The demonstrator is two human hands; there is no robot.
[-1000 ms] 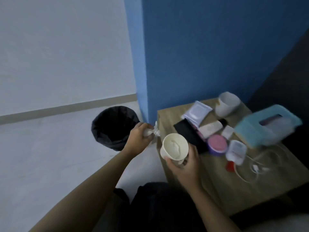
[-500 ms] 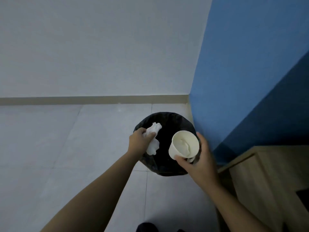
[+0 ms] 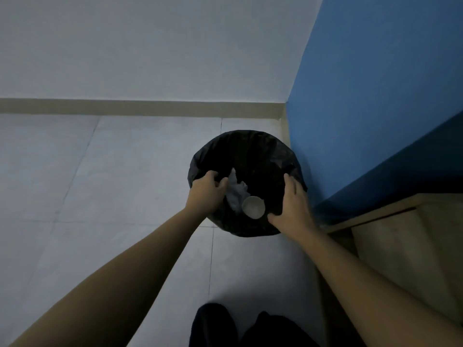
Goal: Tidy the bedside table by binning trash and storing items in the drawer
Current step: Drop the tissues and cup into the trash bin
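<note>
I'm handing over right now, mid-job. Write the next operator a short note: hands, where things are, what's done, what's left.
Left hand: loosely curled, holds nothing, over the bin's near-left rim.
Right hand: fingers straight, empty, over the bin's right side.
The bin, black-lined, stands on the floor beside the blue wall. The crumpled tissue and paper cup are inside its mouth, side by side.
Done: tissue and cup binned.
Left: only an edge of the bedside table shows at right, its top out of view. Turn back, bin any remaining trash, and store the rest in the drawer.
</note>
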